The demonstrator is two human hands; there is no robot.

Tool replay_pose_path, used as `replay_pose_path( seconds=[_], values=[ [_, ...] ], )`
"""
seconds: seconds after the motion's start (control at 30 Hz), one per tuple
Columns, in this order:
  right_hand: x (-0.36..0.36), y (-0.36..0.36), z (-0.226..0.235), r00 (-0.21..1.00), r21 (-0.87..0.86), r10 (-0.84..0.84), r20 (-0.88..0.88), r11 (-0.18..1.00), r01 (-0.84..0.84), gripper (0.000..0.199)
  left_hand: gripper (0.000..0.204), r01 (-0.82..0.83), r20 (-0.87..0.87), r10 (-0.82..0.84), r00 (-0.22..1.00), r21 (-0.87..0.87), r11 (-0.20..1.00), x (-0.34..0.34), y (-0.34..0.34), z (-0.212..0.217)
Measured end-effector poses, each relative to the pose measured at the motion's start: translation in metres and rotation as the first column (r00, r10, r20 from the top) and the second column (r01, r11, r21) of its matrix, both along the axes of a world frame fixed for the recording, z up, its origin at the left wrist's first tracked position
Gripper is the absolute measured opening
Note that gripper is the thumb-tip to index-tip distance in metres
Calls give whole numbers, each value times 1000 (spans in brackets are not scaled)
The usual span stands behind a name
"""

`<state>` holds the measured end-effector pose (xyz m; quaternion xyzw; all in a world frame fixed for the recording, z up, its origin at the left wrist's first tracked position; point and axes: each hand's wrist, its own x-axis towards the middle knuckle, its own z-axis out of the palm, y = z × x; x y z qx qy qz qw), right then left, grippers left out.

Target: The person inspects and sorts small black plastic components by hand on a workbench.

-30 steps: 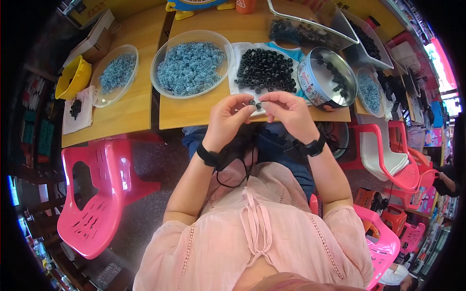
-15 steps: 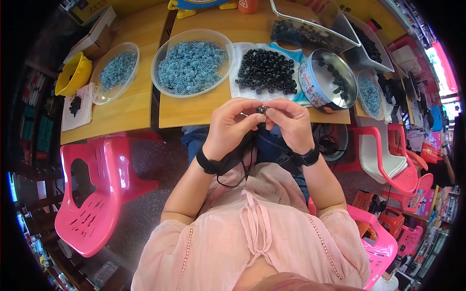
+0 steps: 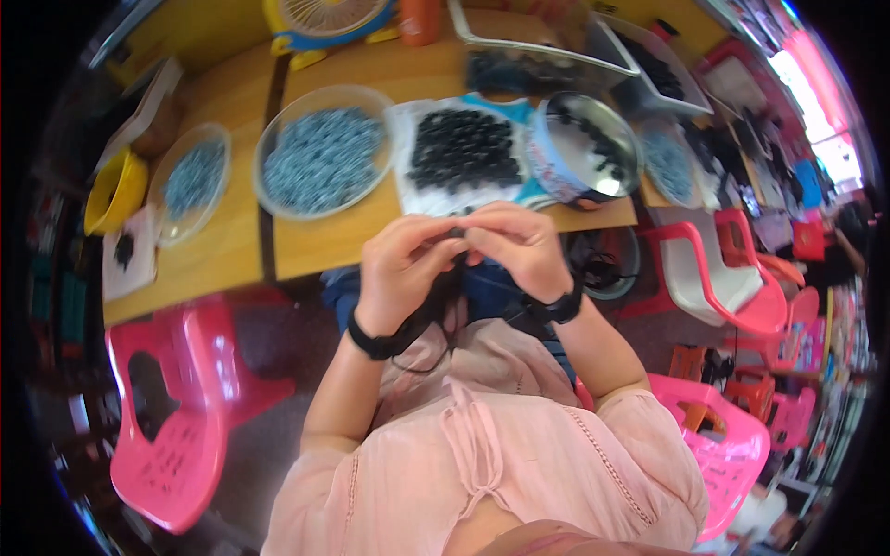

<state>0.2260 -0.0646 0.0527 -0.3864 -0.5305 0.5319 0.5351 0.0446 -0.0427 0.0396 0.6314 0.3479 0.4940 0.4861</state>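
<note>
One small dark piece [image 3: 457, 233], detail blurred, pinched between left hand [image 3: 403, 264] and right hand [image 3: 519, 248] near the front edge of the bench [image 3: 313, 248]; fingertip hold presumably for fine control. Black pieces [image 3: 464, 150] on white cloth [image 3: 405, 167] just beyond, probably for easy reach.

"Furniture?"
"Two wooden tables [image 3: 315, 243] at the top, side by side with a dark gap between. Pink plastic chair [image 3: 176, 454] at lower left, slots cut in the seat. Another pink chair [image 3: 732, 449] at lower right."
"Farther right?"
"Reddish armchair [image 3: 765, 310] with a pale cover [image 3: 737, 289], then crowded shelves [image 3: 839, 408] near the rim."
"Underfoot?"
"Dark grey floor [image 3: 273, 445]."
"Beyond the tables?"
"Yellow wall [image 3: 222, 28] or panel; hard to tell."
"Light?"
"Pours in white through a bright opening [image 3: 820, 111] at upper right; fades to gloom at far left."
</note>
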Motion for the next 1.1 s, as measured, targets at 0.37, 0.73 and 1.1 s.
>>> replay_pose_path(
  seconds=[0.37,0.73,1.1],
  values=[
    [7,-1,-14,811,-374,201,-550,808,-455,26,30,-46,-216,142,966,399,916,2,-7,7],
    [-12,-7,-24,833,-340,89,-546,885,-317,16,17,34,-240,58,969,362,931,-4,-2,-8],
    [-22,-14,-19,849,-308,44,-526,921,-239,16,17,-3,-107,41,993,326,945,0,-4,-15]
  ],
)
